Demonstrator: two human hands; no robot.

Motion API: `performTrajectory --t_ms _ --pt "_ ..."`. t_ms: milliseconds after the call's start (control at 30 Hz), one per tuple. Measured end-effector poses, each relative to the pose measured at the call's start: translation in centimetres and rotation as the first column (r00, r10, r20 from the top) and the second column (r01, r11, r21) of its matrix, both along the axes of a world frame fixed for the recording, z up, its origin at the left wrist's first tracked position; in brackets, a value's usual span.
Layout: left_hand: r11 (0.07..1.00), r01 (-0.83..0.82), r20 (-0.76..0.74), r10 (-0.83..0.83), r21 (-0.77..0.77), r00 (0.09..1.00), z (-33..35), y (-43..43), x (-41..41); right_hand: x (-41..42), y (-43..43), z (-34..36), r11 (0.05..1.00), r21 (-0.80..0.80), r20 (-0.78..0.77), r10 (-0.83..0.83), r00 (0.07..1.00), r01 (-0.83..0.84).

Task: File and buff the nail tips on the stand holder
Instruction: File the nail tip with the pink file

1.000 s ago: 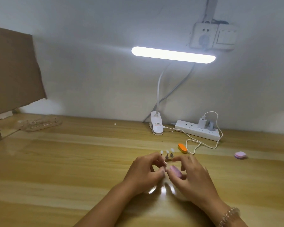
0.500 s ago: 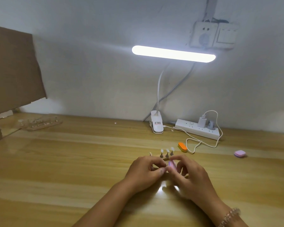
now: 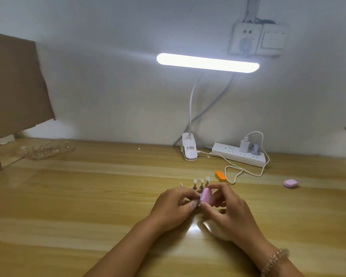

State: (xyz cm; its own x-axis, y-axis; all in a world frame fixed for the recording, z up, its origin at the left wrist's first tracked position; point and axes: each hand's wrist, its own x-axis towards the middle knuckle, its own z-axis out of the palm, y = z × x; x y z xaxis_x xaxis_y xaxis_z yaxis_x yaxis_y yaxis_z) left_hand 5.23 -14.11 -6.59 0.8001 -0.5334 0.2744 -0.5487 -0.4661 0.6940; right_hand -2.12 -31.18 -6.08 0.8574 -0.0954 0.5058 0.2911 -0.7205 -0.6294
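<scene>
Head view — right hand (image 3: 229, 209) has tilted pink buffer (image 3: 206, 196) upright.

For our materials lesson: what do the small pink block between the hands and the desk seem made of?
Small pink block: probably layered foam, matte; a lilac band shows along its edge. Yellowish desk: wood or wood-look laminate, glossy; grain streaks and bright glare show.

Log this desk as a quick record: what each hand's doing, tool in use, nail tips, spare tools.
Right hand: pinches pink buffer block
Left hand: fingers curled beside the pink buffer block; contents hidden
Nail tips: three upright on stands, behind the hands
Spare tools: orange block; small pink block far right
</scene>
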Motion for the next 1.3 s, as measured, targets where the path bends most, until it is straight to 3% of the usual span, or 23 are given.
performTrajectory --t_ms 133,300,433,600,767,900,1033,1167,1300 --pt "1.0 -0.005 0.002 0.005 -0.008 1.0 -0.1 0.1 0.1 0.2 -0.3 0.1 0.997 0.071 -0.032 0.002 0.999 0.001" --pt "1.0 -0.009 0.016 0.009 0.008 1.0 -0.1 0.1 0.2 -0.2 0.1 -0.1 0.997 -0.043 -0.024 0.061 0.998 -0.062" --pt "1.0 -0.011 0.015 0.01 0.022 1.0 -0.1 0.1 0.1 0.3 -0.3 0.1 0.995 0.095 -0.038 0.003 0.999 0.0" --pt "1.0 -0.021 0.019 0.021 -0.011 1.0 -0.1 0.1 0.1 -0.2 0.1 -0.1 0.998 -0.057 -0.017 0.005 1.0 -0.006" --pt "1.0 0.001 0.008 -0.001 -0.019 1.0 0.0 0.0 0.2 0.2 -0.2 0.3 0.998 0.052 -0.005 -0.036 0.999 0.036" --pt "1.0 0.014 0.0 -0.014 -0.013 1.0 -0.1 0.1 0.4 -0.5 0.7 0.2 0.996 -0.079 0.006 0.042 0.999 -0.041" --pt "0.999 0.017 0.013 -0.018 0.035 1.0 -0.1 0.0 0.2 0.1 -0.2 0.3 0.997 -0.013 0.021 -0.078 0.997 0.078" --pt "0.998 -0.004 0.014 0.004 0.064 1.0 0.0 0.0 0.2 -0.5 0.6 0.1 0.992 -0.127 0.016 0.015 1.0 -0.013" --pt "0.998 -0.002 0.005 0.001 0.064 1.0 0.1 0.0 0.2 0.1 -0.1 0.3 0.994 -0.056 0.032 -0.094 0.995 0.096"
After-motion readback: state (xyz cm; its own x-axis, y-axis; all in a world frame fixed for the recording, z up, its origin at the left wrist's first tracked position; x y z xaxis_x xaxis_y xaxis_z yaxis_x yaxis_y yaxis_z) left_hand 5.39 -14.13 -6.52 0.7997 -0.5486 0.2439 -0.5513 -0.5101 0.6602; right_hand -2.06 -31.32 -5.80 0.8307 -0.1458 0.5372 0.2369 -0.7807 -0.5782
